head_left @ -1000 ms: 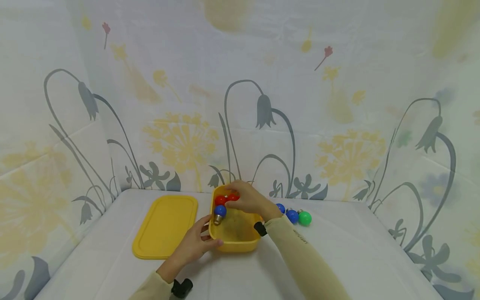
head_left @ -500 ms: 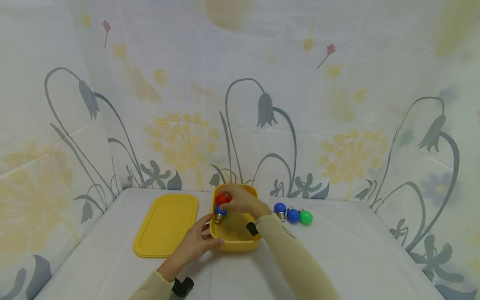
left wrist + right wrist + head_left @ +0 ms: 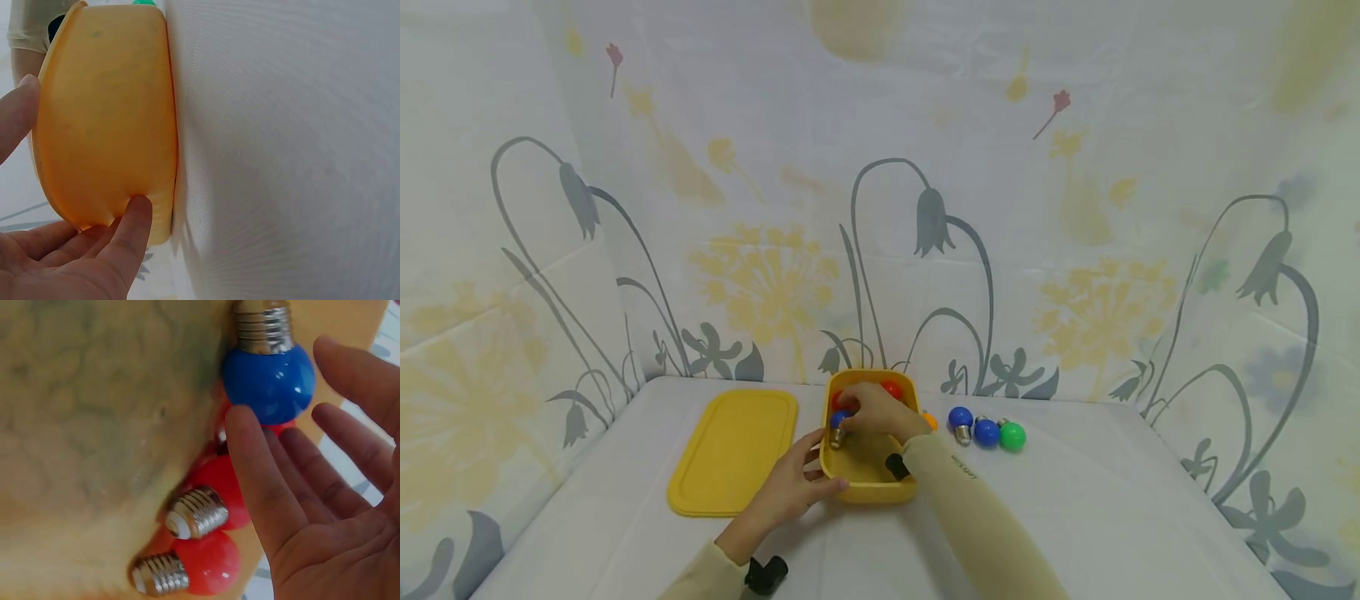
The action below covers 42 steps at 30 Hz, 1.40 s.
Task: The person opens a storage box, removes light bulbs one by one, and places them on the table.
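Note:
In the head view a yellow plastic box [image 3: 868,493] stands on the white table. My left hand [image 3: 792,483] rests at its near left corner, fingers along the side wall and thumb at the front. The left wrist view shows fairly straight fingertips [image 3: 139,206] against the box wall. My right hand [image 3: 880,410] is inside the box around a blue light bulb [image 3: 269,384], whose metal base points toward the near side. The right wrist view shows spread fingers, one overlapping the blue glass. Red light bulbs [image 3: 209,562] lie beyond it along the wall, partly behind the fingers.
Left of the box lies a flat yellow lid [image 3: 730,454]. To the right are two blue bulbs [image 3: 959,418], a green bulb [image 3: 1012,437] and an orange bulb [image 3: 929,421] partly hidden by the box and arm. A patterned cloth [image 3: 880,275] hangs behind the table.
My right hand has moved down from the far end of the box to the blue bulb. A red bulb at the far right of the box now shows. My left hand has stayed put.

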Tool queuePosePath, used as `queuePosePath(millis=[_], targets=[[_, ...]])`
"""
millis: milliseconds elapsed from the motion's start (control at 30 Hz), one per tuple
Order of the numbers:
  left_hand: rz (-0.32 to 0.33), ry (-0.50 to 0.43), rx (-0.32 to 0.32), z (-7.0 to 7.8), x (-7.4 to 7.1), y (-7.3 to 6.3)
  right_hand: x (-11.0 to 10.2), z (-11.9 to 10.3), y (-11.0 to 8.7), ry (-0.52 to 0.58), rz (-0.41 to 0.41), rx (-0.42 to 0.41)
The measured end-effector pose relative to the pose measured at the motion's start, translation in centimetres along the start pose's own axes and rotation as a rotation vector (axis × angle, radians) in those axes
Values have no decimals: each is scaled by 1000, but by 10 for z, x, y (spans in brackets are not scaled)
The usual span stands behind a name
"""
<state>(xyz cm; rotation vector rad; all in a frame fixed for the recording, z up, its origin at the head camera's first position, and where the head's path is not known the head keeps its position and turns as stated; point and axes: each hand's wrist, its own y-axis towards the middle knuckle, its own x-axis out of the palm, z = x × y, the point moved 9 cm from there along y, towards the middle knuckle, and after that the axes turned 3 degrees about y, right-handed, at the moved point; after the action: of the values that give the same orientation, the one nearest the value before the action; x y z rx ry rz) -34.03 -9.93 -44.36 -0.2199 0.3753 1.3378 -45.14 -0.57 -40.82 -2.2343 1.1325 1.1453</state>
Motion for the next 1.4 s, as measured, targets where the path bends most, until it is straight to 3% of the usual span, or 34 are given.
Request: queuePosePath(millis=[367, 1067, 1400], targets=[[-8, -6, -1, 2, -1, -1, 5, 13, 1, -9, -4, 99], [-12, -9, 31, 2, 1, -2, 11, 14, 4, 25, -8, 82], [-4, -9, 4, -1, -1, -1, -8, -3, 0, 62, 19, -4]])
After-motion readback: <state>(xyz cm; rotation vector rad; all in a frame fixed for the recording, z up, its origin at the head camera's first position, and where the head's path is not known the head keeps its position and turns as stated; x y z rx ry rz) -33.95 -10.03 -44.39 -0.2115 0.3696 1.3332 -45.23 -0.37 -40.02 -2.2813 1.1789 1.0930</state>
